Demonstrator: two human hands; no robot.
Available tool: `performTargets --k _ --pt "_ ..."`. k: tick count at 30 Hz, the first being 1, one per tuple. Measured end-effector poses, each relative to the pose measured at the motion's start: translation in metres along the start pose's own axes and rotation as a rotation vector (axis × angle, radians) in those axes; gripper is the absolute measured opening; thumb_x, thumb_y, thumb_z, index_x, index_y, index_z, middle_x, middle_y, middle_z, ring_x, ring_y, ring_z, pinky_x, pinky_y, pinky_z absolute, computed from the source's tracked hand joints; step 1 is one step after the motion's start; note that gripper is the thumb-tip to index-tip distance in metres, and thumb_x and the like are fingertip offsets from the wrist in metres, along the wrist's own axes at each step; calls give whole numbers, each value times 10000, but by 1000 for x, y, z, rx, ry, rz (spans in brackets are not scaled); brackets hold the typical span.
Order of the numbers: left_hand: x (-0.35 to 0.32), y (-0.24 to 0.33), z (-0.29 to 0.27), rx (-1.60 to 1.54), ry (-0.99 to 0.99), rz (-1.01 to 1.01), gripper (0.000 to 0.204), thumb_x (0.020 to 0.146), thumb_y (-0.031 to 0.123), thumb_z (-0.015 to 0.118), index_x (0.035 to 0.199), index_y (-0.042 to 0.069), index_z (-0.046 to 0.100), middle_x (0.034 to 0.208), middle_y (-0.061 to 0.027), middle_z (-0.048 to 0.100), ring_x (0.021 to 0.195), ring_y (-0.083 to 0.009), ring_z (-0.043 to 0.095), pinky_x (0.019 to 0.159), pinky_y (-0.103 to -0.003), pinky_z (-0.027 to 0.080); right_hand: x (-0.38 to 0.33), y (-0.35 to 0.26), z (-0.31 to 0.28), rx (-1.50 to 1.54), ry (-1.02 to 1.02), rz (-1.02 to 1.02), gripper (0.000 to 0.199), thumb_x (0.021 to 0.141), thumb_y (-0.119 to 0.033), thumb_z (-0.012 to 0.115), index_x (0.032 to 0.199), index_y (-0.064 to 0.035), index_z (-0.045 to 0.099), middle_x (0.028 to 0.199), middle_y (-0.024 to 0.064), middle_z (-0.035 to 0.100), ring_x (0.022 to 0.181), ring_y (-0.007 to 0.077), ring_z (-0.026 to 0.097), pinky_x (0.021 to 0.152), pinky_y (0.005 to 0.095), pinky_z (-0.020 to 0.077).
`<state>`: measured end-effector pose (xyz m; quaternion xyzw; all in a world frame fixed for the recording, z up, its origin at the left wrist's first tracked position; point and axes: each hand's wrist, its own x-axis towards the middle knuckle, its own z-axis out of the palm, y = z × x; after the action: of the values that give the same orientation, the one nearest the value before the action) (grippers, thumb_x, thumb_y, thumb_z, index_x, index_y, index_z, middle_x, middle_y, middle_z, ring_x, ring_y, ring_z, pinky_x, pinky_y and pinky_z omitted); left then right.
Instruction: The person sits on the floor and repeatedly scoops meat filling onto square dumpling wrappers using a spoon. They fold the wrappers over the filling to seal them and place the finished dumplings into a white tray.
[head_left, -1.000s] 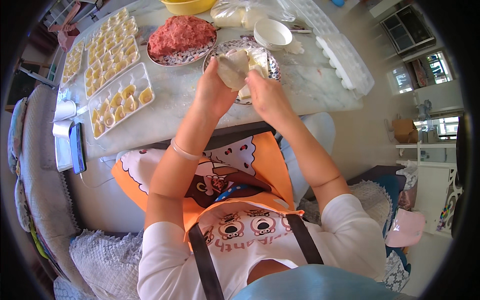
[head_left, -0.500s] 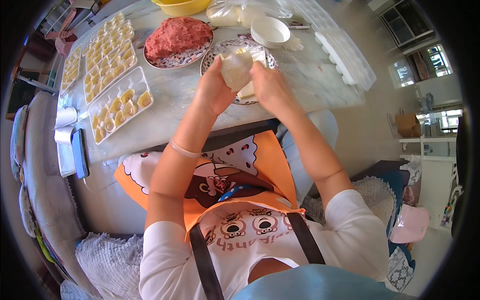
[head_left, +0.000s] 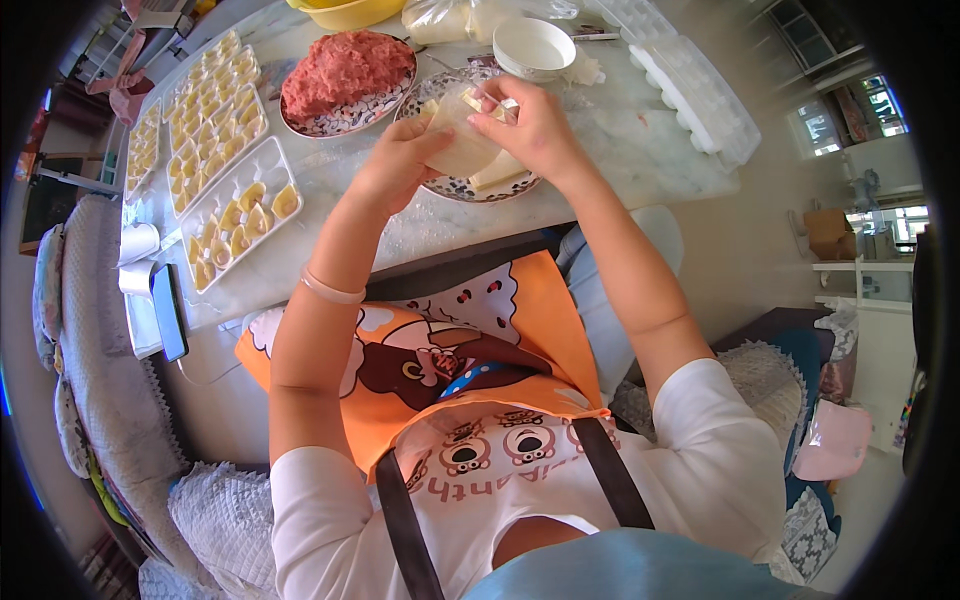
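- Head view: our left hand (head_left: 395, 160) cups a pale dumpling wrapper (head_left: 462, 145) above the patterned plate (head_left: 452, 186); our right hand (head_left: 530, 125) pinches its upper edge with fingertips pressed together.
- A second patterned plate (head_left: 330, 124) holds a mound of pink minced meat (head_left: 345, 72).
- White trays (head_left: 262, 168) carry folded dumplings (head_left: 240, 215).
- The white bowl (head_left: 535, 45) looks bare inside.
- The yellow bowl (head_left: 345, 12) is cut off; we cannot tell what is in it.

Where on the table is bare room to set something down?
Bare table lies right of the wrapper plate, before the clear tray; another strip runs along the near edge below it. The left is crowded with dumpling trays, the back with the meat plate and white bowl.
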<state>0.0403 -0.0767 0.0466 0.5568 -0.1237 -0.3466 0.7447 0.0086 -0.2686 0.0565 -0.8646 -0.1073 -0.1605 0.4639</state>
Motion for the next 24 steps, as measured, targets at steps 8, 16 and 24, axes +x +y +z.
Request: performTargets --k 8,16,24 --pt "6 8 -2 235 -25 -16 278 933 165 529 1156 3 569 1039 -55 631 920 -114 611 790 -267 499 6 1 2 -41 93 -211 201 741 -138 719 876 -2 656 763 35 616 518 73 401 481 241 347" --pt "17 15 1 514 12 -39 266 930 150 528 1144 0 576 1005 -32 623 899 -84 588 773 -255 484 13 12 0 -50 116 -207 172 750 -151 681 834 -4 655 733 80 625 596 158 519 552 288 422" --pt "25 19 4 648 3 -41 282 921 139 534 1157 -10 572 967 -8 623 858 -56 569 720 -231 463 18 18 -5 49 93 -97 149 779 -148 658 792 -2 636 683 62 617 531 110 496 510 273 413"
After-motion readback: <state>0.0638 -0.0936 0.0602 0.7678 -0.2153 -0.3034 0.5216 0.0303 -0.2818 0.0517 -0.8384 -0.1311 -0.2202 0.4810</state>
